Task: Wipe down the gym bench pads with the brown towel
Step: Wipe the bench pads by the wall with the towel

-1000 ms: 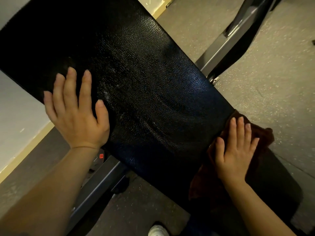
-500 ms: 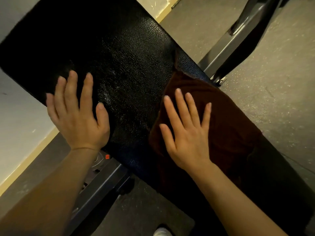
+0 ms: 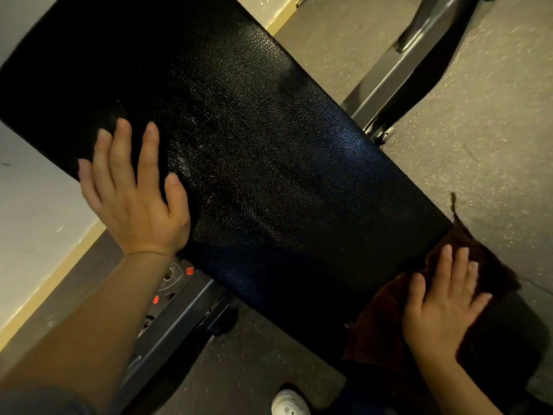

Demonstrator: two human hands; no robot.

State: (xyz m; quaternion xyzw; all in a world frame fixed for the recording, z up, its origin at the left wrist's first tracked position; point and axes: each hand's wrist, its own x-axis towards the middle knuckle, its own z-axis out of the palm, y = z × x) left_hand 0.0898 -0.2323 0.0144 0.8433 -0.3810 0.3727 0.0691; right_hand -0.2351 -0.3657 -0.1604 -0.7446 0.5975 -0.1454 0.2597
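Streaks of sheen across the black bench pad (image 3: 269,163) suggest to us that its broad middle is already wiped, while the dark far corner and the second pad under the brown towel (image 3: 380,327) look left to do. Our right hand (image 3: 443,310) lies flat, fingers straight, pressing the towel at the pad's lower-right end; our left hand (image 3: 134,193) rests open near the left edge, gripping nothing. Open floor (image 3: 478,115) lies right; a steel frame (image 3: 395,76) flanks the pad.

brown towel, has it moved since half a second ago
Yes. The brown towel slid with the right hand from mid back pad down to its lower end.
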